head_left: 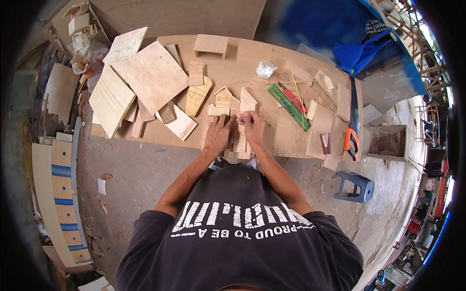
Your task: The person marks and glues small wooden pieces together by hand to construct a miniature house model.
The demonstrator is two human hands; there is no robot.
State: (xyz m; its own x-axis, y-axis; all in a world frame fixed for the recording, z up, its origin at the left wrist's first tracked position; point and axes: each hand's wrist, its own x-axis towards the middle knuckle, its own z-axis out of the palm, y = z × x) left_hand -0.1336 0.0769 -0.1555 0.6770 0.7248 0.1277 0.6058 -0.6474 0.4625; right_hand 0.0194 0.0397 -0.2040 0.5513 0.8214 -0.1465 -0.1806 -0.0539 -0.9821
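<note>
A small model house point(223, 97) of pale wood, with a peaked gable and little windows, stands at the near edge of the workbench point(284, 145). To its right rises a second gabled wooden piece point(248, 100) with lined boards. My left hand point(219, 132) is closed over the near side of the model house, its fingertips partly hidden. Beside it, my right hand point(253, 129) pinches a thin wooden stick point(267, 120) that points out to the right. Both hands almost meet at the model, and what lies directly beneath the fingers is hidden.
Plywood sheets point(149, 72) are piled at left. Rightward lie a green ruler point(289, 108), a red cutter point(287, 95), thin sticks, offcuts and an orange-handled saw point(351, 143). A crumpled white bag point(265, 69) sits farther back. A blue stool point(354, 186) stands on the floor.
</note>
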